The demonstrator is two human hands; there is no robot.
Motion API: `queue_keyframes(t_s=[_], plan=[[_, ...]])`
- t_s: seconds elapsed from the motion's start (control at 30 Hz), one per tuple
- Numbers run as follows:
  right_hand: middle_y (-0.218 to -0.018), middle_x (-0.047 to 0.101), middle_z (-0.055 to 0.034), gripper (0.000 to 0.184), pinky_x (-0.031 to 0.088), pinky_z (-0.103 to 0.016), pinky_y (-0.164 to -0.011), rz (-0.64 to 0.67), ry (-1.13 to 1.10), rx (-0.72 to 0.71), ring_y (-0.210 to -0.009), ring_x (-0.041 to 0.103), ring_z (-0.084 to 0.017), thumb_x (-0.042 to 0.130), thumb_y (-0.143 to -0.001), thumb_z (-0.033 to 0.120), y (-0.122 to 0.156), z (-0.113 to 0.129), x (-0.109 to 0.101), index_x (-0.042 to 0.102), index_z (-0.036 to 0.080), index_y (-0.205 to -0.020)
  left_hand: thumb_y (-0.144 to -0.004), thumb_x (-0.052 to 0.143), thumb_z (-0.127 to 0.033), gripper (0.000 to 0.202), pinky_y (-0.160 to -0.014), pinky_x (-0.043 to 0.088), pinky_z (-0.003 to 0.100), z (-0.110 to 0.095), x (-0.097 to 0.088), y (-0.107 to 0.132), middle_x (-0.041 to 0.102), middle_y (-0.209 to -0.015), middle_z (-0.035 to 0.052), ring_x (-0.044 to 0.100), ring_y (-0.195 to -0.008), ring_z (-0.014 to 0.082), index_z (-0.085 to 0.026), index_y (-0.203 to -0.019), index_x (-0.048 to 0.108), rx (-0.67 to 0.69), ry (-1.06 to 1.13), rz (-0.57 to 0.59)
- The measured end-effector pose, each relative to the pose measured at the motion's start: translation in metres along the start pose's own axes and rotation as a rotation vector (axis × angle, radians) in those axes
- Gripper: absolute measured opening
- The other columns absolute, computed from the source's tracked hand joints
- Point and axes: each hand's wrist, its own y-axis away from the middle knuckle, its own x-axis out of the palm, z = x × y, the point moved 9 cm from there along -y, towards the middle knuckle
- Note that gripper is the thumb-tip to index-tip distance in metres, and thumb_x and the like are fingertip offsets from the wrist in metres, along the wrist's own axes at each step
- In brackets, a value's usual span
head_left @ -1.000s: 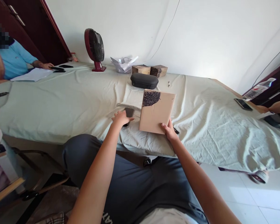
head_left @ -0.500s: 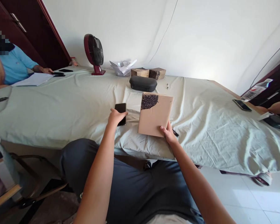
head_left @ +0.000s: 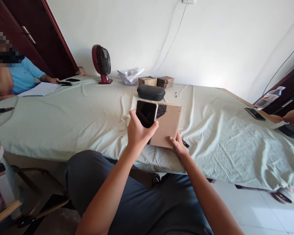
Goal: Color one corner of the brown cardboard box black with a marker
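Observation:
My left hand (head_left: 138, 132) is wrapped round a black phone (head_left: 147, 113), held up off the table with its dark screen facing me. It hangs in front of the left part of a tan board (head_left: 168, 125) that bears a black scribbled patch at its top left corner. My right hand (head_left: 177, 145) grips that board by its lower right edge, tilting it up from the cloth-covered table (head_left: 88, 114). A dark pen-like object (head_left: 185, 143) lies partly hidden just right of my right hand.
A black zipped case (head_left: 151, 92), two wooden blocks (head_left: 156, 81), crumpled white paper (head_left: 129, 75) and a red fan (head_left: 102, 63) stand behind the board. A person in a blue shirt (head_left: 17, 76) sits far left with papers. Another person's arm (head_left: 292, 115) and a phone (head_left: 254, 113) are far right.
My left hand picked the phone up off the cloth and raised it rightward in front of the board. My right hand kept its hold on the board.

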Motion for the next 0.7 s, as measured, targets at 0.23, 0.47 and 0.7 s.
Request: queue_keyframes(t_s=[0.23, 0.47, 0.7], plan=[[-0.169, 0.049, -0.0071, 0.094, 0.031, -0.06, -0.134, 0.007, -0.031, 0.01, -0.159, 0.04, -0.039, 0.074, -0.085, 0.072, 0.0, 0.0, 0.001, 0.04, 0.034, -0.164, -0.074, 0.082, -0.051, 0.07, -0.092, 0.055, 0.048, -0.001, 0.016, 0.008, 0.066, -0.12, 0.0124, 0.068, -0.115, 0.0381, -0.027, -0.122, 0.037, -0.003, -0.002, 0.038], [-0.167, 0.052, -0.0091, 0.094, 0.038, -0.058, -0.13, 0.012, -0.016, 0.016, -0.156, 0.045, -0.039, 0.072, -0.086, 0.072, 0.0, -0.003, 0.002, 0.04, 0.033, -0.165, -0.074, 0.083, -0.049, 0.068, -0.088, 0.055, 0.046, 0.002, 0.022, 0.009, 0.069, -0.121, 0.0118, 0.07, -0.111, 0.0369, -0.027, -0.123, 0.041, 0.003, -0.021, 0.057], [-0.168, 0.051, -0.0079, 0.097, 0.035, -0.059, -0.132, 0.019, 0.0, -0.005, -0.16, 0.041, -0.039, 0.071, -0.085, 0.075, 0.0, 0.002, 0.003, 0.037, 0.034, -0.167, -0.075, 0.082, -0.052, 0.071, -0.096, 0.056, 0.047, 0.013, 0.012, -0.003, 0.068, -0.131, 0.0143, 0.069, -0.121, 0.0387, -0.025, -0.128, 0.043, -0.054, -0.066, 0.02]])
